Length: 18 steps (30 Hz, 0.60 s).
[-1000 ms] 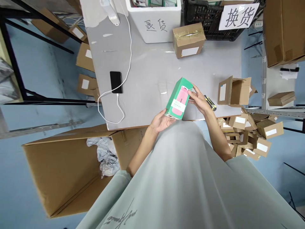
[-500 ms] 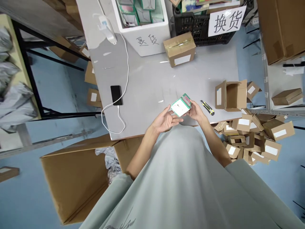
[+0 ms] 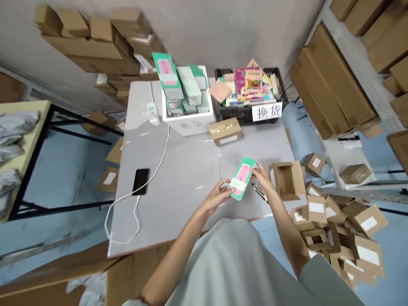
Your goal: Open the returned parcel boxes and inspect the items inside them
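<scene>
Gripping a green-and-pink box (image 3: 242,178) between two hands, above the near right part of the grey table (image 3: 178,174); the gap beneath it, if any, cannot be judged. Box lies between the hands: up and to the right of the left hand (image 3: 218,198), to the left of the right hand (image 3: 262,178). Long axis runs from the near left end to the far right end, slanted away from the wearer, pink printed face up. White bin (image 3: 191,125), with similar green cartons (image 3: 190,85) standing in it, is beyond the box and to its left, well apart; the box's axis does not point at it. Left hand is the nearer of the two to that bin. Left hand pose: comes in from the lower left, fingers bent and partly closed at the box's left edge, thumb across the near end of the face. Right hand pose: comes in from the lower right, part-curled on the right edge of the upper half, thumb side on the face; its fingers behind the box are hidden, so their hold cannot be told. Utility knife (image 3: 260,193) lies just right of the box; small open carton (image 3: 287,180) stands right of the right hand.
</scene>
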Tool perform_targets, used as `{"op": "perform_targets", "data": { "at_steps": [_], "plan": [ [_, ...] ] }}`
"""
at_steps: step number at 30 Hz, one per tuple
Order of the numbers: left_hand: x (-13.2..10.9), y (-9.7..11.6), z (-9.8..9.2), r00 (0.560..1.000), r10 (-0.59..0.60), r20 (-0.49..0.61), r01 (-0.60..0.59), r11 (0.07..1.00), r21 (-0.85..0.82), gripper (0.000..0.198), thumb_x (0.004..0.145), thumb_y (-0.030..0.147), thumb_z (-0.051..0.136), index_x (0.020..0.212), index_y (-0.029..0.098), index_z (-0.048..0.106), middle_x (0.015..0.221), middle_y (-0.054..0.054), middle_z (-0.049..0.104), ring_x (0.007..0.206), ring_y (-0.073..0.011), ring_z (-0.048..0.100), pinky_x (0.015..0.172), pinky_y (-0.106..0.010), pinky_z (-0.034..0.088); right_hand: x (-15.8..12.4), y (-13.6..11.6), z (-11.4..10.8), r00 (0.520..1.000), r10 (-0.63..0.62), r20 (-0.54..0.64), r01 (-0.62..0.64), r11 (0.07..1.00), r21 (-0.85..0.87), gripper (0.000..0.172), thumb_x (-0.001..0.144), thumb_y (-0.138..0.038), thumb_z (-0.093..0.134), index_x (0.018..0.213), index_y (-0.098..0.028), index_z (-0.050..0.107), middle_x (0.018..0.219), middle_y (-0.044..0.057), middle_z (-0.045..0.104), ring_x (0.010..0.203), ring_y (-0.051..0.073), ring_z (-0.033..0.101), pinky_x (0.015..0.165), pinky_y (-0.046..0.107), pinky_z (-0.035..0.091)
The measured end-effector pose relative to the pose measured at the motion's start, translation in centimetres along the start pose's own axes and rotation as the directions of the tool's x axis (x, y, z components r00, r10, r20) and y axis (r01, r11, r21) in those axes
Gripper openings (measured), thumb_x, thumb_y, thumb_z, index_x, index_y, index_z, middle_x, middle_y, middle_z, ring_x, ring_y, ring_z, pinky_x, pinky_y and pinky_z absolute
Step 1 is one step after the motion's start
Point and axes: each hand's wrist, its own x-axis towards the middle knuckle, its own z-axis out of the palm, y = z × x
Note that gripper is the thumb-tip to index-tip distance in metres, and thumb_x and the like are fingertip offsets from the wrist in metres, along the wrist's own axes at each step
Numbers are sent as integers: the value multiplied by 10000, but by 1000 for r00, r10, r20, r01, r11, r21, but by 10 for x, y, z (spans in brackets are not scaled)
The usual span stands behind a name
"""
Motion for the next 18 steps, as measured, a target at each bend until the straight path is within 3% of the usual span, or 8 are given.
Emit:
{"op": "perform_targets", "data": {
  "at_steps": [5,10,14,18],
  "plan": [
    [20,17,21,991,110,-80,-117,989,-92,769,621,560,1107,1134,254,622,1120,-62,839,1062,-283,824,1148,-558,604,10,-17,1,991,-108,78,110,994,-24,988,774,-644,988,1607,-264,617,1372,117,803,1257,270,767,1076,403,631],
    [41,32,35,961,179,-211,-220,957,-190,821,575,562,1128,1125,252,603,1089,-36,822,1000,-247,821,1162,-560,609,6,-11,2,946,30,324,5,994,-105,1193,742,-595,1051,1768,-350,495,1398,118,784,1080,293,820,967,480,683],
    [48,38,40,945,221,-240,-268,945,-189,823,577,568,1125,1141,248,618,1118,-52,817,1048,-263,818,1140,-558,626,3,-2,3,931,58,362,-21,994,-105,1158,798,-646,1009,1796,-440,459,1367,110,788,1081,358,831,965,593,694],
    [43,36,36,936,240,-258,-284,947,-152,838,587,585,1107,1170,249,607,1171,-71,808,1109,-280,805,1122,-544,624,3,4,10,924,51,379,-21,996,-83,1170,773,-684,1015,1787,-432,489,1341,124,802,1068,391,835,1098,698,634]
  ]
}}
